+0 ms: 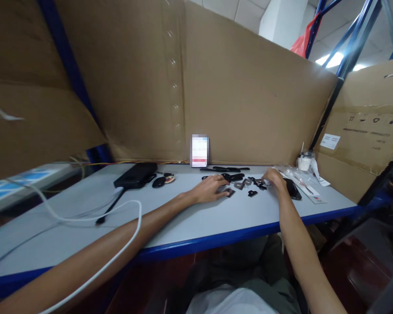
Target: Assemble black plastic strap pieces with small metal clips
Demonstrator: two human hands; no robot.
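My left hand (211,188) rests low over the table with its fingers stretched out and the thumb apart. At its thumb tip lies a small dark flat piece (229,192). My right hand (272,175) is bent down with the fingers drawn together at the right of the small parts; whatever they hold is hidden. Between the hands are several small black and grey parts, among them a black clip-like piece (252,193) and a grey bracket-like piece (239,185). Long black strips (225,169) lie behind them.
A phone-like screen (199,151) leans on the cardboard wall (249,96). On the left are a black box (136,175), a dark oval object (158,182) and a white cable (139,218) crossing my left arm. Beside my right hand lie a black phone-like object (292,189) and clear plastic bags (294,174).
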